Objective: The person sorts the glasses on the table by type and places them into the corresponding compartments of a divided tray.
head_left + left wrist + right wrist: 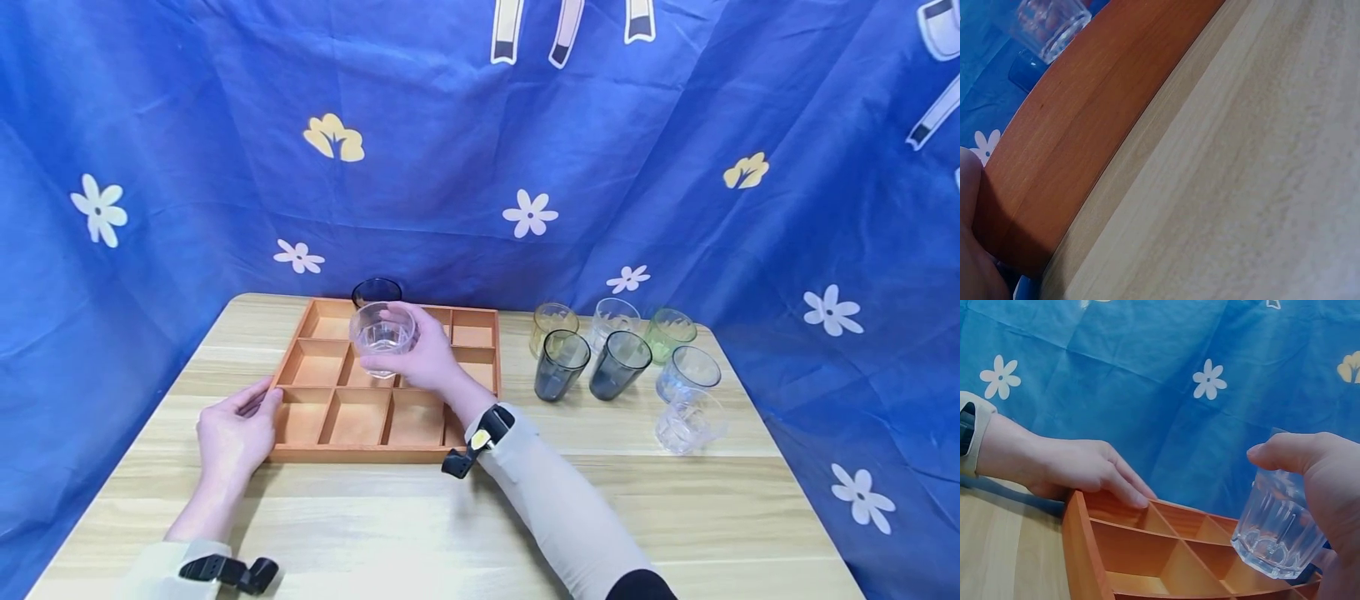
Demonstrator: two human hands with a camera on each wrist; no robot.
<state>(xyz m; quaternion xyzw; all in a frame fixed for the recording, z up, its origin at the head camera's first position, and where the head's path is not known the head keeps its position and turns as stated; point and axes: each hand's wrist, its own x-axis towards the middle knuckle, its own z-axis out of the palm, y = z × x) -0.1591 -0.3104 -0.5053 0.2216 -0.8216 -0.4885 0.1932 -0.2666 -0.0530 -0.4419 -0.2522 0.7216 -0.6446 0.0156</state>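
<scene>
- Tabletop point(360, 517), pale wood grain, one; bears all below.
- Divided tray point(360, 455), reddish-brown wood, one; flat on the tabletop. Rigid, likely of modest weight; best gripped by an outer wall, the thin dividers being poorer holds.
- Left hand point(236, 429), one; thumb and fingers pinching the tray's left wall.
- Clear tumbler point(688, 422), one; near right, apart from the tray. Smooth, presumably breakable.
- Smoky tumblers, tall, two: one point(562, 365) and its neighbour point(620, 365); upright, right of the tray. Narrower, likely easier to tip; grasp around the upper body.
- Pale-blue tumbler point(687, 375), one; right of the smoky pair.
- Right hand point(427, 354), one; curled round a glass, thumb to one side.
- Faceted glass point(381, 337), clear, one; held above the tray, slightly tilted in the right-wrist view. Stiff, probably thick-based and bottom-heavy, slippery if damp; facets should aid grip. Hold by the sides, below the rim.
- Farther tumblers, three: amber point(553, 329), clear point(616, 323), green point(670, 335).
- Dark-rimmed glass point(377, 290), one; at the tray's back edge, inside or behind, cannot tell.
- Blue cloth point(427, 167), flower-printed, one; backdrop.
</scene>
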